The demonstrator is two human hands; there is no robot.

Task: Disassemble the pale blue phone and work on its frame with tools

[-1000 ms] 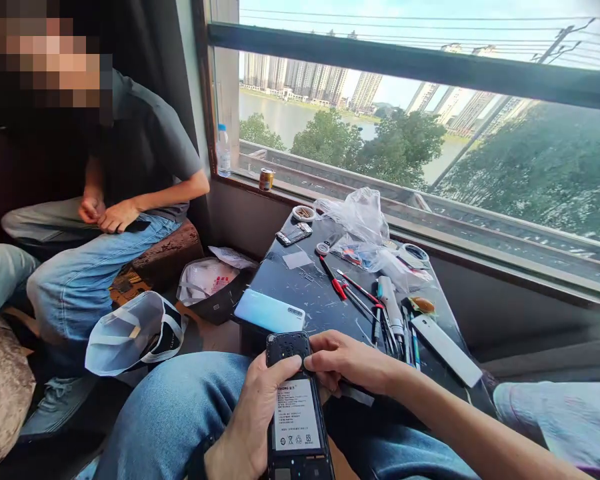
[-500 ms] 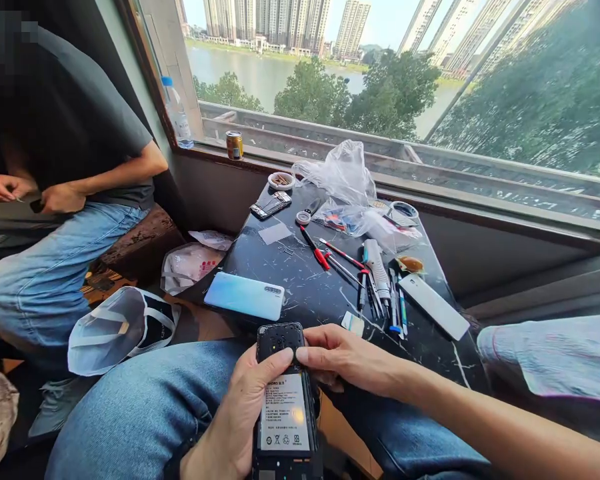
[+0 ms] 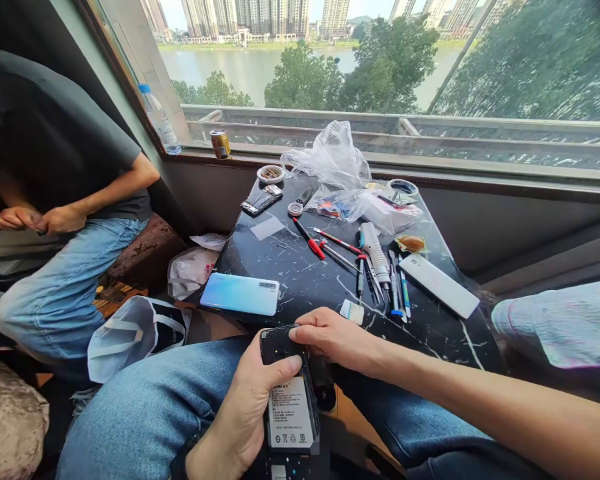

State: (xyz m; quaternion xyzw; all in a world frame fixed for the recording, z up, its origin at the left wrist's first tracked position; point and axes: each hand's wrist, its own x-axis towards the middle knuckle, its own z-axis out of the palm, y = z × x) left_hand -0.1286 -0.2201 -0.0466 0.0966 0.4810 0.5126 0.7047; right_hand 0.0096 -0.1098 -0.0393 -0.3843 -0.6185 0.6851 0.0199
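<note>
An opened smartphone [image 3: 276, 348] is held above my lap, its back off and a white-labelled battery [image 3: 293, 410] showing in the lower half. My left hand [image 3: 245, 393] wraps the phone's left side, with the thumb lying across the black cover above the battery. At the top right corner, my right hand [image 3: 327, 337] pinches the phone's edge between thumb and fingers. Its lower fingers are partly hidden behind the phone. Just beyond, on the table, lies a pale blue phone back cover or phone [image 3: 240, 294].
The black marble table [image 3: 325, 283] bears a white heat-gun-like tool [image 3: 375, 253], tweezers, a red screwdriver [image 3: 310, 240], a white phone [image 3: 439, 287], a dismantled phone [image 3: 261, 199] and a plastic bag [image 3: 330, 157]. Another person [image 3: 65, 153] sits at left. A paper bag [image 3: 125, 340] stands below.
My right thumb has moved up from the phone's black cover to its top right edge. The left hand keeps its hold. The camera view has shifted slightly; the other person's hands are closer together.
</note>
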